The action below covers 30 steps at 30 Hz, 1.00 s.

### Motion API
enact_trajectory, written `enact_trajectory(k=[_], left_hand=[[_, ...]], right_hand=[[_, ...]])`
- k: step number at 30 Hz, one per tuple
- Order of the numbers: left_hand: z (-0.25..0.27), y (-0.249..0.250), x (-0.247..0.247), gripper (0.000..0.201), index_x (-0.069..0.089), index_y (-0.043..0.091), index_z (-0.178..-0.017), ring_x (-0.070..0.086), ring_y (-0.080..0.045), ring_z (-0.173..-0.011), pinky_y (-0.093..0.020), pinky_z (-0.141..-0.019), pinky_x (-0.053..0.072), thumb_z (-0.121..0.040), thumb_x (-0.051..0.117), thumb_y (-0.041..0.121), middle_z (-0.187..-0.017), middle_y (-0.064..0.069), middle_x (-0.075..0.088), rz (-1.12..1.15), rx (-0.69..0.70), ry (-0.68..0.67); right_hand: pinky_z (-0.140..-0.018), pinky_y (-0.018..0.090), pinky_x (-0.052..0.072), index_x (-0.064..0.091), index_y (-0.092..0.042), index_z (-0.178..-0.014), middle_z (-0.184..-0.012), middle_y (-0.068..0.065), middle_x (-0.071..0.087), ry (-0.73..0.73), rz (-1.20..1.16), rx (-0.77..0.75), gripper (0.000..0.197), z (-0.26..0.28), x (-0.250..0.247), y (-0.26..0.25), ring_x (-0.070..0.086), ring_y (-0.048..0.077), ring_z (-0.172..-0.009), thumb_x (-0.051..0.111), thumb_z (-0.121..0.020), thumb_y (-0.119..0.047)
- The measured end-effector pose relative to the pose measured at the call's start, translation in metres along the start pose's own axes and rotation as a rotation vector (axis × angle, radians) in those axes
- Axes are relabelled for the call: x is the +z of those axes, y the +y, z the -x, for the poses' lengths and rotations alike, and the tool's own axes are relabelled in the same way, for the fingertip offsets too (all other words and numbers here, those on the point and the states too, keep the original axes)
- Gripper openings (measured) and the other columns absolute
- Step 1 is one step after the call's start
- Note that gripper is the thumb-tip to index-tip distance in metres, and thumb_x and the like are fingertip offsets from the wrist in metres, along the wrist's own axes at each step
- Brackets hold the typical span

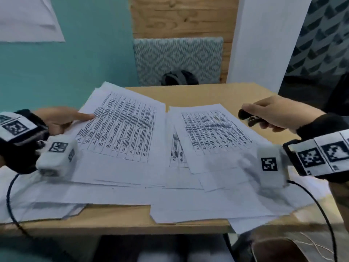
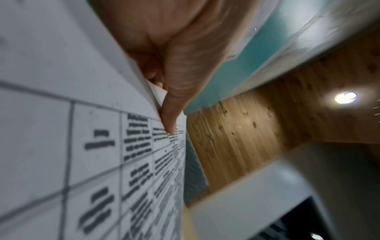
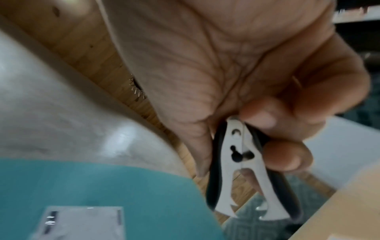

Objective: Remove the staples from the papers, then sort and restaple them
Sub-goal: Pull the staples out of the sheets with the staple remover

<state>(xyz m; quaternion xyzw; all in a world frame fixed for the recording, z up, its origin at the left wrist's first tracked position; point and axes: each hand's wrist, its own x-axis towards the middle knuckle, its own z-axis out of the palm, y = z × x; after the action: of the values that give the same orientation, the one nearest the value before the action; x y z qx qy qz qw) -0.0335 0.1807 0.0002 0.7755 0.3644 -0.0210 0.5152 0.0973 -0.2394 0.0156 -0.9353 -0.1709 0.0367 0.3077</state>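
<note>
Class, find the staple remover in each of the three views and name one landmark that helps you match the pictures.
Head view: the staple remover is at right, gripped by the right hand above the table's right edge.
Left wrist view: not in it.
Right wrist view: lower centre-right, metal claws pointing down, held by that hand.
Shared landmark: the teal wall.

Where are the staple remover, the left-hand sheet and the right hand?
staple remover (image 3: 242,170): right wrist view, metal claw plate.
left-hand sheet (image 1: 120,133): head view, printed table.
right hand (image 1: 273,114): head view, back of hand.

Light wooden table (image 1: 207,93), printed papers (image 1: 122,129) spread across it
</note>
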Motion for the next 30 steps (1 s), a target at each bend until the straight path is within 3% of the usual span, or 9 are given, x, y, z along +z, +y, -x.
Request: enact_trajectory(k=[4, 7, 8, 11, 15, 18, 23, 26, 30], left_hand=[[-0.025, -0.029, -0.042, 0.039, 0.049, 0.004, -0.071, 0.040, -0.019, -0.049, -0.025, -0.048, 0.027, -0.085, 0.057, 0.039, -0.057, -0.009, 0.045, -0.632, 0.050, 0.231], [-0.042, -0.043, -0.050, 0.037, 0.057, -0.010, -0.095, 0.058, -0.037, -0.080, -0.033, -0.062, 0.037, -0.091, 0.057, 0.027, -0.085, -0.026, 0.061, -0.908, 0.041, 0.224], [-0.042, -0.043, -0.047, 0.041, 0.056, -0.012, -0.102, 0.059, -0.038, -0.090, -0.033, -0.065, 0.038, -0.090, 0.059, 0.027, -0.095, -0.028, 0.063, -0.962, 0.016, 0.212], [-0.041, -0.036, -0.042, 0.046, 0.051, -0.014, -0.113, 0.058, -0.033, -0.087, -0.026, -0.056, 0.037, -0.085, 0.066, 0.020, -0.097, -0.023, 0.062, -0.968, -0.033, 0.231], [-0.019, 0.001, -0.026, 0.068, 0.033, 0.000, -0.139, 0.047, -0.032, -0.119, -0.031, -0.081, 0.043, -0.085, 0.066, 0.024, -0.137, -0.021, 0.045, -0.908, 0.131, 0.372], [0.013, 0.032, 0.012, 0.046, 0.049, 0.011, -0.127, 0.055, -0.024, -0.101, -0.026, -0.069, 0.043, -0.087, 0.061, 0.032, -0.120, -0.012, 0.057, -0.706, 0.273, 0.152], [0.064, 0.044, 0.110, 0.031, 0.054, 0.018, -0.123, 0.052, -0.013, -0.102, -0.026, -0.081, 0.044, -0.094, 0.052, 0.026, -0.117, -0.001, 0.056, -0.636, 0.425, -0.296], [0.076, 0.025, 0.154, 0.054, 0.028, 0.027, -0.145, 0.034, -0.015, -0.133, -0.028, -0.108, 0.028, -0.095, 0.045, 0.039, -0.146, 0.002, 0.035, -1.046, 0.563, -0.449], [0.080, 0.004, 0.170, 0.068, -0.002, 0.027, -0.149, 0.014, -0.027, -0.143, -0.037, -0.115, 0.015, -0.096, 0.033, 0.049, -0.158, -0.010, -0.003, -1.365, 0.632, -0.488]], right_hand=[[-0.051, 0.021, 0.039, 0.069, -0.020, -0.082, -0.049, -0.008, 0.056, -0.258, -0.036, -0.156, 0.036, 0.012, 0.034, -0.048, 0.045, 0.012, -0.052, 0.047, -0.092, -0.047], [-0.057, 0.021, 0.044, 0.068, -0.017, -0.083, -0.064, -0.002, 0.057, -0.360, 0.047, -0.210, 0.038, 0.016, 0.056, -0.067, 0.051, 0.014, -0.059, 0.048, -0.090, -0.049], [-0.059, 0.022, 0.045, 0.068, -0.015, -0.085, -0.067, -0.001, 0.058, -0.381, 0.079, -0.213, 0.041, 0.016, 0.059, -0.068, 0.052, 0.014, -0.061, 0.048, -0.091, -0.049], [-0.061, 0.021, 0.045, 0.066, -0.011, -0.091, -0.071, 0.000, 0.058, -0.408, 0.131, -0.187, 0.045, 0.015, 0.062, -0.067, 0.054, 0.013, -0.064, 0.045, -0.091, -0.051], [-0.059, 0.022, 0.045, 0.065, -0.013, -0.088, -0.070, 0.001, 0.058, -0.358, 0.108, -0.134, 0.043, 0.007, 0.056, -0.060, 0.053, 0.014, -0.062, 0.042, -0.093, -0.050], [-0.055, 0.022, 0.041, 0.062, -0.021, -0.086, -0.067, 0.000, 0.051, -0.313, -0.064, -0.106, 0.034, 0.001, 0.059, -0.057, 0.042, 0.012, -0.056, 0.040, -0.096, -0.045], [-0.037, 0.014, 0.033, 0.058, -0.019, -0.097, -0.064, 0.000, 0.041, -0.375, -0.713, 0.043, 0.032, -0.018, 0.061, -0.044, 0.029, 0.004, -0.037, 0.037, -0.098, -0.042], [-0.032, 0.010, 0.033, 0.060, -0.022, -0.095, -0.057, -0.001, 0.042, -0.429, -0.984, 0.090, 0.038, -0.026, 0.056, -0.036, 0.027, 0.002, -0.032, 0.031, -0.098, -0.046], [-0.034, 0.009, 0.033, 0.060, -0.023, -0.090, -0.062, -0.002, 0.039, -0.396, -1.098, 0.092, 0.042, -0.031, 0.052, -0.033, 0.025, 0.002, -0.033, 0.028, -0.097, -0.050]])
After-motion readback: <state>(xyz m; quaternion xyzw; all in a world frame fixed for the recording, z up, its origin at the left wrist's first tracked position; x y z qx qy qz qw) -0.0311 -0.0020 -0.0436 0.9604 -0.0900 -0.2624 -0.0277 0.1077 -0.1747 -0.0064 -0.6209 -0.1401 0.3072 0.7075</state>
